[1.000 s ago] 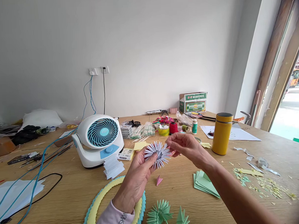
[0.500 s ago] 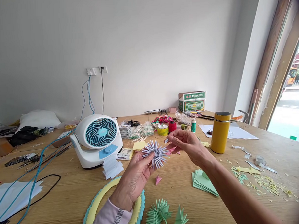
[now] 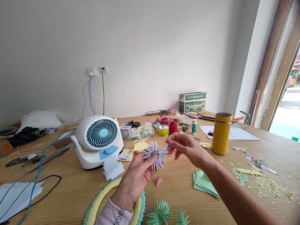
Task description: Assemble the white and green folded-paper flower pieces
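A round, spiky ring of white folded paper pieces (image 3: 155, 154) is pinched between the thumb and fingers of my left hand (image 3: 136, 177). My right hand (image 3: 185, 145) is closed at the ring's upper right edge. Its thumb and fingertips pinch a small white folded paper piece (image 3: 167, 146), which meets the ring's outer points; whether it is slotted in cannot be made out. Below the hands lies a pink folded paper piece (image 3: 159, 181). A yellow and blue folded paper ring (image 3: 88, 211) lies partly under my left forearm.
Green folded paper chains (image 3: 158, 215) lie at the front, with green paper sheets (image 3: 205, 184) to their right. A white fan (image 3: 99, 141) stands left, a yellow bottle (image 3: 222, 133) right. Paper scraps (image 3: 270, 185) litter the right side. Blue cables (image 3: 40, 160) cross the left.
My right hand has moved slightly, bringing the small white paper piece against the ring's edge. The ring in my left hand stays nearly where it was.
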Demonstrator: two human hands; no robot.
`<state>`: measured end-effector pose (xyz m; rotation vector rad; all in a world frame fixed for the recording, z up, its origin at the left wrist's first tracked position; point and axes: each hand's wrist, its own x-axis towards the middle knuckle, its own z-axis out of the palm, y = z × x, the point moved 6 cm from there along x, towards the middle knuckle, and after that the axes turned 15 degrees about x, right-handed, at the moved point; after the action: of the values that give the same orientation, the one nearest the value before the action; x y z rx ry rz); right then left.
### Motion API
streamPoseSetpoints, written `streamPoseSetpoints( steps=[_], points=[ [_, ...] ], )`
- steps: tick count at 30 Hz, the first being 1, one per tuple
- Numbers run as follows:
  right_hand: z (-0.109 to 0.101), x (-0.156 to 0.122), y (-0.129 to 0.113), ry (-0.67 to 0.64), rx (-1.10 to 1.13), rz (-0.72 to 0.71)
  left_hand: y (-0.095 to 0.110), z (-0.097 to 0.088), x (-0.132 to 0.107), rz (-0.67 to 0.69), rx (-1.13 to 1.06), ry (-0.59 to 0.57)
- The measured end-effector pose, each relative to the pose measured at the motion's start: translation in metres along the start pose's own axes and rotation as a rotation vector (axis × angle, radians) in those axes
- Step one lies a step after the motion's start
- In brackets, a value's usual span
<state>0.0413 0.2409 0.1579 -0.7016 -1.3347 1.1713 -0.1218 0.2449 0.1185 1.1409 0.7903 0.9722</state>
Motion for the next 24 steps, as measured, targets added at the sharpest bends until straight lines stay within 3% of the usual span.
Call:
streamPoseSetpoints(
  steps=[11, 18, 24],
  points=[
    [0.000, -0.002, 0.013, -0.037, 0.185, 0.135, 0.006, 0.001, -0.002, 0.116, 0.122, 0.021],
    [-0.008, 0.003, 0.025, -0.015, 0.370, 0.213, 0.006, -0.001, -0.002, 0.112, 0.123, 0.045],
    [-0.001, 0.003, 0.027, -0.014, 0.441, 0.258, 0.008, 0.000, -0.002, 0.122, 0.127, 0.053]
  ],
)
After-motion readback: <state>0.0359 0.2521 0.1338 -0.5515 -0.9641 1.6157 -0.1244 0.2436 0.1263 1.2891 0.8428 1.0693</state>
